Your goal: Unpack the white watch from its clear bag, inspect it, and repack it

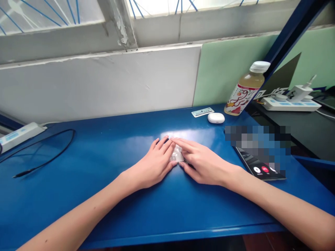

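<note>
Between my two hands, on the blue tabletop (112, 143), lies a small crumpled whitish piece (178, 154), like thin plastic or paper; much of it is covered. My left hand (154, 164) rests flat beside it with the fingers stretched out and slightly spread, the thumb and forefinger along its left edge. From the other side my right hand (202, 160) curves around it, the thumb low and the forefinger reaching across the top to the left fingertips. The right hand's lower fingers are bent and partly hidden against the piece.
A phone (258, 165) lies to the right. Behind it stand a drink bottle (243, 92), a white earbud case (216, 118) and a small card (202, 112). A black cable (56, 157) and a power strip (22, 136) are at left; another power strip (290, 104) sits far right.
</note>
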`<state>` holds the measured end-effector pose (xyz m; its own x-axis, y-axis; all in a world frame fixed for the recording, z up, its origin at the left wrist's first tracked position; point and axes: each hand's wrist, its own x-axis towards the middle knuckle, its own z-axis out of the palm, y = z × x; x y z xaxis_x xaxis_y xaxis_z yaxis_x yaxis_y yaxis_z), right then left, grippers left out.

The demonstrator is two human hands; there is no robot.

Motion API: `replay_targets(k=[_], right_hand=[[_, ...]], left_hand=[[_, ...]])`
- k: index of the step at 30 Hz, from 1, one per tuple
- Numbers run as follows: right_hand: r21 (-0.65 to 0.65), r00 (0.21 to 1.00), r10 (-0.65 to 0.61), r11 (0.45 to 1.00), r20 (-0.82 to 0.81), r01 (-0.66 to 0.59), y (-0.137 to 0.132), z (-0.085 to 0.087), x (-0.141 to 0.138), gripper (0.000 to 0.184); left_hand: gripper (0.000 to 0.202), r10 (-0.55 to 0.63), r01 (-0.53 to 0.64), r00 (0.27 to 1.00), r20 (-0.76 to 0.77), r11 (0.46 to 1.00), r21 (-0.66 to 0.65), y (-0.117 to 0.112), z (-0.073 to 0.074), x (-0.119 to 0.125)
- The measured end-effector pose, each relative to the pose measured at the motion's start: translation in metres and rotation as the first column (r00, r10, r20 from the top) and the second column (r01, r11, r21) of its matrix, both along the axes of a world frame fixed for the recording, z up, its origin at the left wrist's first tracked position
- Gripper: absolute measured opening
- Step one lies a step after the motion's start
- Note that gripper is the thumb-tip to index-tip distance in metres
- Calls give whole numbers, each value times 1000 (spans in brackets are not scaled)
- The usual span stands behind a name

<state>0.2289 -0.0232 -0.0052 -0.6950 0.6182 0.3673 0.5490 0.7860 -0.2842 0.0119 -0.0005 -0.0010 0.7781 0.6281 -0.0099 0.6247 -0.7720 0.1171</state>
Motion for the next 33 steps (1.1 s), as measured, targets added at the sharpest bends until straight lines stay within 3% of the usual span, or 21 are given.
replay_targets(k=[3, 8, 14, 28, 31, 33], right_hand=[[-141, 975, -141, 983, -172, 118, 2, -2, 6, 21], [-181, 945, -266, 956, -191, 233, 2, -3, 8, 20], [-194, 941, -253, 958, -227, 211, 0, -1, 4, 27], [-447, 901, -312, 881, -301, 155, 9, -7, 9, 26], [-438, 913, -296, 886, -281, 152, 11, -7, 11, 24], [-366, 932, -251, 919, -260, 146, 10, -7, 12, 25]], left_hand=[[57, 1, -1, 1000, 5, 1000, 7, 0, 1, 1], [59, 2, -2, 1000, 9, 1000, 31, 1, 0, 1], [60, 2, -3, 1000, 7, 999, 42, 1, -3, 0], [61, 28, -26, 999, -37, 998, 58, -1, -4, -1], [62, 33, -31, 999, -39, 998, 53, -1, -4, -1], [62, 31, -29, 998, -46, 998, 52, -1, -3, 0]])
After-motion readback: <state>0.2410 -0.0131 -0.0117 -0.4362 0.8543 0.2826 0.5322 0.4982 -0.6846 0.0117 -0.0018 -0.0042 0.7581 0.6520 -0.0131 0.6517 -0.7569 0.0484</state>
